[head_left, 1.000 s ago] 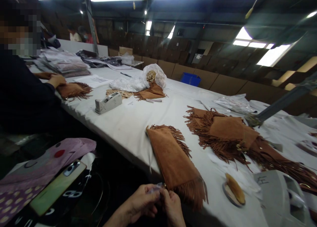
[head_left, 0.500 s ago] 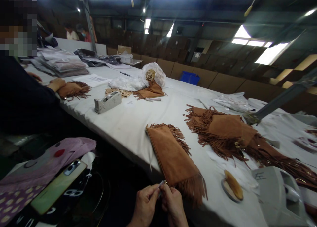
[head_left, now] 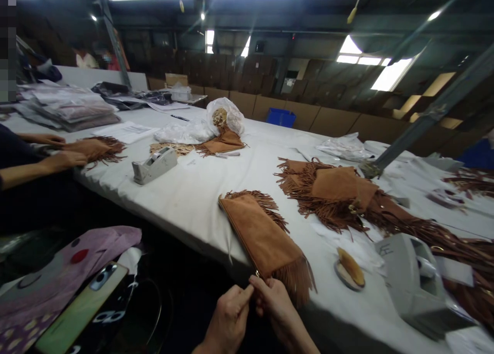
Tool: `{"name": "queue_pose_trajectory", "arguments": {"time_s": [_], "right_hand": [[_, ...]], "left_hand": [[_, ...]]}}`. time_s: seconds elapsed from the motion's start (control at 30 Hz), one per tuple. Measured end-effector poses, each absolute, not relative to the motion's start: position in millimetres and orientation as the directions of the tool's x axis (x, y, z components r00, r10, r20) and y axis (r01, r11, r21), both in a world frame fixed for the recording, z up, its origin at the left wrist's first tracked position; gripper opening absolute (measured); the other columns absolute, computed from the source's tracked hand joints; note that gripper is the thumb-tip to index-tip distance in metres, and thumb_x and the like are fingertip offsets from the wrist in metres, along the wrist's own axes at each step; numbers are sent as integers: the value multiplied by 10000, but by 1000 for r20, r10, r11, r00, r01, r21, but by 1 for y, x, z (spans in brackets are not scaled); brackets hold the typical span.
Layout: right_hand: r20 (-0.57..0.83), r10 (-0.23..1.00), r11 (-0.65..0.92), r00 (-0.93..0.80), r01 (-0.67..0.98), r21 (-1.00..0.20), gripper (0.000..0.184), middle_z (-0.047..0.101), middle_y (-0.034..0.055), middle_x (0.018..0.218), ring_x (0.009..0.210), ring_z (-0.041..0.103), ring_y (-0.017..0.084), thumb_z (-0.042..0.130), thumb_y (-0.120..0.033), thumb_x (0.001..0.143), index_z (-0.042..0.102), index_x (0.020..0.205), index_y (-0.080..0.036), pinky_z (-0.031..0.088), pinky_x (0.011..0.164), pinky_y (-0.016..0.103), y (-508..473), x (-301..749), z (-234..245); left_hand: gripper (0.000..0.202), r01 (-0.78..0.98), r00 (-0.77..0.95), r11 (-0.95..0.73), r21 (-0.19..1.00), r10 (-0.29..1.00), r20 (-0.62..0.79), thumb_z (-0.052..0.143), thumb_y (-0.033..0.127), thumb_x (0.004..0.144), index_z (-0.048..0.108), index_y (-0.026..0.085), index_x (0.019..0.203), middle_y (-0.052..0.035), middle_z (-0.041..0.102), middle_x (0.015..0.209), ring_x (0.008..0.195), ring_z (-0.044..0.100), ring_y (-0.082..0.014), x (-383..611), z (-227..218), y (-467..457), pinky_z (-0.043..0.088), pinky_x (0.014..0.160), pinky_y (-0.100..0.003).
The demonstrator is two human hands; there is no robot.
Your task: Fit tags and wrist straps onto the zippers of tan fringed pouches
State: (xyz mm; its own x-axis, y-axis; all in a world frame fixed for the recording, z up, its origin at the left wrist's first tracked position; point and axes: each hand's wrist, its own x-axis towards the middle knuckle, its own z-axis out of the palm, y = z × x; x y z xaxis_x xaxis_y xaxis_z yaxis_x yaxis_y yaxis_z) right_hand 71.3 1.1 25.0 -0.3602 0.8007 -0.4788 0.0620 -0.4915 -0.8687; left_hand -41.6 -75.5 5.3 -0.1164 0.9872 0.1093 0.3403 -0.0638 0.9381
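A brown suede fringed pouch (head_left: 262,230) lies slantwise on the table's front edge, its zipper along the left side and fringe at the top and lower right. At the pouch's lower corner, my right hand (head_left: 278,303) pinches the small gold zipper pull (head_left: 257,274) between thumb and fingers. My left hand (head_left: 231,313) is closed just left of it, thumb and forefinger pressed together and touching the right fingertips. Whatever the left fingers hold is hidden.
On the white-covered table (head_left: 193,199) are a grey tape dispenser (head_left: 154,166), a larger one (head_left: 412,287), a tape roll (head_left: 349,271) and piled fringed pouches (head_left: 332,189). A co-worker's hands (head_left: 64,161) hold another pouch. A phone (head_left: 83,307) lies at lower left.
The view has shifted, so the table appears further left. A small whitish strip visible between my fingertips before is now hidden. The co-worker's hands have shifted on their pouch.
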Motion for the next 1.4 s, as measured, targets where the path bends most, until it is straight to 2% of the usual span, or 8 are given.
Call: {"name": "queue_pose_trajectory", "arguments": {"time_s": [0.17, 0.23, 0.33, 0.43, 0.5, 0.7, 1.1, 1.4], "right_hand": [[-423, 800, -408, -426, 131, -903, 449, 527, -17, 439, 331, 421, 55, 720, -537, 656, 541, 565, -136, 283, 345, 179, 11, 83, 27], [-405, 819, -392, -406, 120, -912, 425, 525, -25, 439, 332, 405, 50, 723, -514, 658, 543, 569, -138, 287, 342, 176, 16, 89, 28], [-413, 814, -394, -409, 134, -909, 387, 495, -41, 409, 333, 371, 48, 735, -472, 644, 551, 557, -143, 273, 336, 177, 21, 95, 29], [-445, 787, -412, -428, 172, -895, 372, 479, -46, 399, 322, 317, 36, 732, -451, 638, 548, 534, -144, 189, 330, 181, 21, 94, 30], [-445, 781, -406, -438, 184, -895, 380, 463, -49, 394, 326, 283, 28, 732, -450, 627, 544, 512, -140, 138, 345, 192, 20, 93, 31], [-421, 776, -408, -469, 135, -903, 425, 438, -49, 381, 355, 288, 32, 776, -464, 569, 528, 459, -137, 129, 380, 211, 25, 108, 29], [-345, 629, -321, -696, 172, -931, 483, 482, -38, 386, 311, 303, 28, 685, -567, 682, 619, 522, -116, 147, 339, 183, 41, 126, 22], [-368, 783, -201, -501, 355, -913, 475, 551, -3, 427, 329, 413, 76, 531, -543, 812, 607, 551, -154, 235, 354, 191, 32, 149, 21]], "left_hand": [[389, 239, -225, -6, 971, 972, 61, 431, 431, 908, 686, 262, 1149, -97, 727, 827, 746, 667, -223, -48, -42, -115, 506, 722, -299], [382, 210, -306, 112, 971, 951, -43, 553, 519, 821, 751, 242, 995, -98, 730, 764, 663, 664, -227, -63, -60, -131, 520, 669, -313], [584, 27, -408, 331, 943, 865, -292, 604, 624, 730, 661, 196, 1124, -135, 724, 985, 430, 575, -147, -88, -56, -129, 480, 450, -299], [713, -164, -315, 368, 915, 859, -403, 584, 660, 728, 529, 166, 1239, -174, 651, 1146, 392, 531, -82, -89, -20, -97, 424, 372, -247], [665, -254, -116, 409, 877, 887, -447, 624, 663, 693, 590, 149, 1113, -150, 669, 1065, 426, 563, -82, -72, 1, -72, 424, 385, -221], [535, -370, 66, 389, 844, 917, -394, 690, 652, 641, 549, 136, 614, 42, 502, 413, 299, 364, -32, -15, 0, -40, 274, 351, -180], [444, -494, 151, 468, 733, 876, -458, 716, 541, 689, 621, 109, 725, 63, 482, 464, 317, 226, 7, -13, 0, -41, 184, 338, -167], [517, -363, -113, 410, 837, 872, -476, 718, 628, 616, 593, 131, 678, 95, 405, 415, 303, 248, -4, -7, -22, -42, 133, 303, -154]]}}
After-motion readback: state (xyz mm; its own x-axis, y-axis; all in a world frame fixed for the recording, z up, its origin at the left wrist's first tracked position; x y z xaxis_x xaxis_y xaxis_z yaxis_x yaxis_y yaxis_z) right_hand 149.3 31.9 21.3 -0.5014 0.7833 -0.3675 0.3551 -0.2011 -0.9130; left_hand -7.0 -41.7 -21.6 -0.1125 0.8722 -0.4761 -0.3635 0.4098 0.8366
